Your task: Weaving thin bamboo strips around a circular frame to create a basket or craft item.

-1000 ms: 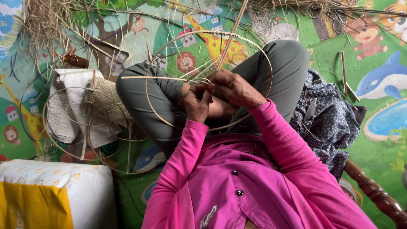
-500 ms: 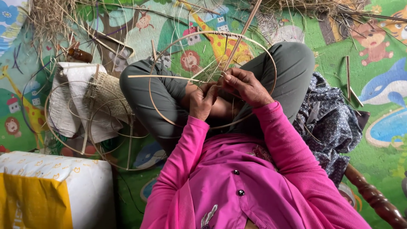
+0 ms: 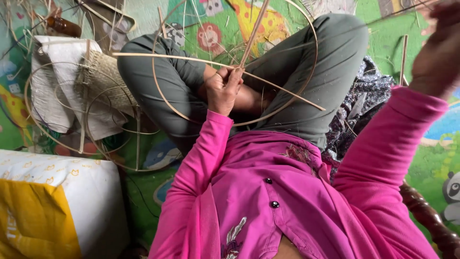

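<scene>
Binding the crossing of thin pale bamboo strips (image 3: 218,64) on the round bamboo hoop (image 3: 306,81).

My left hand (image 3: 224,88) pinches that crossing over my lap, fingers closed tight. My right hand (image 3: 438,52) is raised at two o'clock, blurred; I cannot tell its grip. I judge the next move needs it back at the crossing.

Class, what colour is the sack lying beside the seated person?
The sack is white above and yellow below, clearest in the head view.
</scene>
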